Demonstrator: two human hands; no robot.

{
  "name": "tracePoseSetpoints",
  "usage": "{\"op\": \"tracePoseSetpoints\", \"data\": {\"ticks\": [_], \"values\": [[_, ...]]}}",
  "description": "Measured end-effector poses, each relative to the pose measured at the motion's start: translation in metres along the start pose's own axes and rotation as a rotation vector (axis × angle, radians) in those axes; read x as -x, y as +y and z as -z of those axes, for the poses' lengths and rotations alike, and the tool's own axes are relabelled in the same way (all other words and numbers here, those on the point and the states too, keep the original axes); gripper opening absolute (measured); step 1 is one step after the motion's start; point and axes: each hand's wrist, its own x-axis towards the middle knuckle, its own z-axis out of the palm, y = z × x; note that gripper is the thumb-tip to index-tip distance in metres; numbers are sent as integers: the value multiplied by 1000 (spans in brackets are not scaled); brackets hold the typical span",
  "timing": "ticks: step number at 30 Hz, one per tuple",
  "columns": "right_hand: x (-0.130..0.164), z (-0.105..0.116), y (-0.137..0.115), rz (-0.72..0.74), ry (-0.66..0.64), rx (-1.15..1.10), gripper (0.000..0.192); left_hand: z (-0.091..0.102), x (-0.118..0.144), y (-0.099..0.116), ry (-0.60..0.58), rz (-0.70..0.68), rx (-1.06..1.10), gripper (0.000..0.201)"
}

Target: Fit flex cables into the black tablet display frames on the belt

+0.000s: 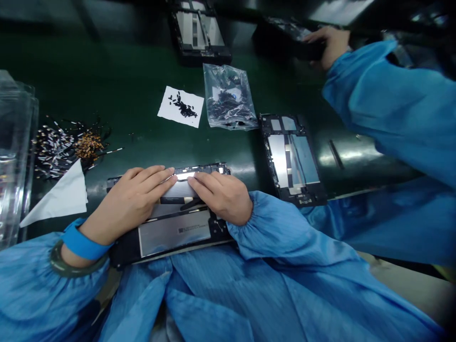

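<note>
Pressing down on the tablet frame (171, 228) at 6 o'clock on the green mat (117, 76), held flat at the table edge so it likely can't slide. My left hand (130, 202) and right hand (223, 194) lie flat, fingers together, tips nearly meeting on its silver strip (183, 176); nothing pinched. 2nd frame (292, 159) at 3 o'clock. Plastic bag (228, 97) of small black parts at 12. Paper square (181, 106) carrying loose screws beside it. Co-worker's hand (329, 45) at 1 o'clock.

Bare table (117, 80) ahead (left); parts bag (228, 97) and second frame (292, 159) block right.
</note>
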Motion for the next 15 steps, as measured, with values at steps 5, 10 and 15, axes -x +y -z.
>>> {"op": "tracePoseSetpoints", "data": {"ticks": [5,10,15], "values": [[0,10,2,32,-35,58,27,-1,0,-3,6,18,34,47],[23,23,16,-177,73,-53,28,1,-3,-14,19,66,223,38],[55,21,17,-803,-91,-395,26,2,-22,-13,-59,331,231,47]]}}
